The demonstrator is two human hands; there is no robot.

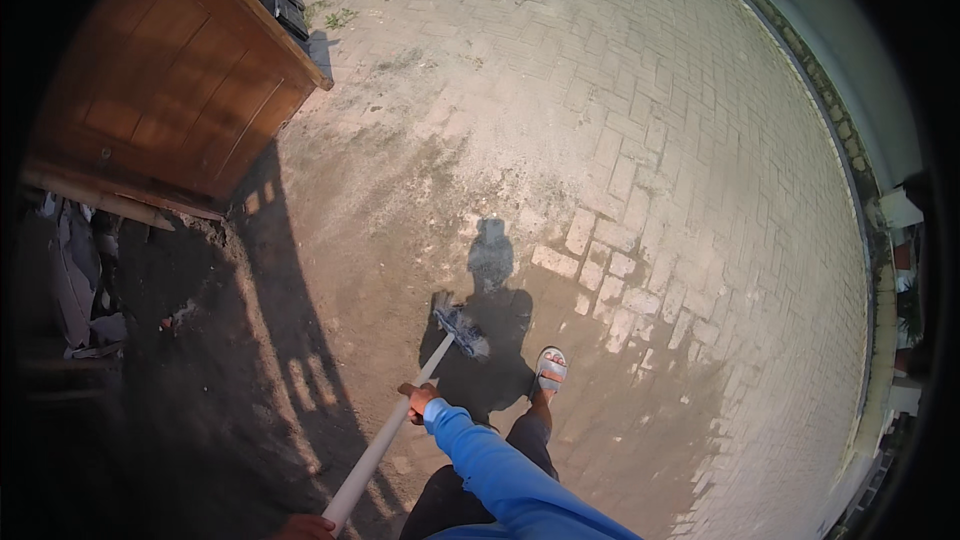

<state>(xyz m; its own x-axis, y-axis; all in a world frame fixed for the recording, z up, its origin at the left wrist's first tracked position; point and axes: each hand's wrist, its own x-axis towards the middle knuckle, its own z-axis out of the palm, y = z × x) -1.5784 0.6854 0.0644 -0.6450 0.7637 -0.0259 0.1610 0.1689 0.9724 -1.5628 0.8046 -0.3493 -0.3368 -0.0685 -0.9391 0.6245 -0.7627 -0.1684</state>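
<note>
The broom (400,420) runs slantwise from the lower left up toward the middle of the view. Its pale, straight handle ends in a dark, ragged brush head (462,330) that rests on the paving just ahead of me, inside my own shadow (490,330).

My right hand (420,402) sits about halfway down the handle with its fingers wrapped around it, the blue sleeve (500,470) running back toward my body. My left hand (305,528) is at the very bottom edge of the picture, at the top end of the handle. Only a sliver of it shows, so it seems to hold the handle, though I cannot tell exactly how its fingers are set.

Just right of the brush head, my foot in a grey sandal (550,368) stands on the ground, with my dark trouser leg (525,435) leading down to it.

Around this, the brick paving (640,140) spreads outward, sandy and stained near me, paler and cleaner farther off in the sun. To the left the ground is dark earth in deep shade. A brown wooden panelled door or cabinet (170,80) leans at the upper left, with grey rubble and scraps (85,290) lying beneath it. A low kerb and pale wall (850,70) curve along the right side.
</note>
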